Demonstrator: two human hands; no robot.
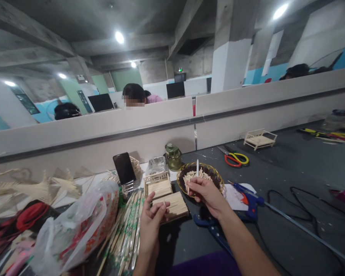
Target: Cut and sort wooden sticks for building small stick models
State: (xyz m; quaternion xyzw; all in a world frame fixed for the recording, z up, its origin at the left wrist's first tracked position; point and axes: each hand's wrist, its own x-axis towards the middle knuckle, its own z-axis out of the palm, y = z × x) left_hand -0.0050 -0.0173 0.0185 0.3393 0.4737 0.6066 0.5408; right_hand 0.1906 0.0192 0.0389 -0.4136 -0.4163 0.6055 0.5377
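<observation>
My left hand (151, 219) rests with curled fingers on a flat panel of glued wooden sticks (176, 204), pinching its near edge. My right hand (204, 193) is closed on a thin stick (197, 167) that points upward. It hovers at the near rim of a woven basket (215, 172) holding several short sticks. Behind the panel stands a small stick-built box model (158, 184).
A blue glue gun (248, 197) with a black cable lies right of my right hand. Scissors (234, 158), a green jar (173, 156), a phone on a stand (124, 168), a plastic bag (77, 226), wrapped chopsticks (129, 234) and another stick model (259, 138) sit around. People sit behind the divider.
</observation>
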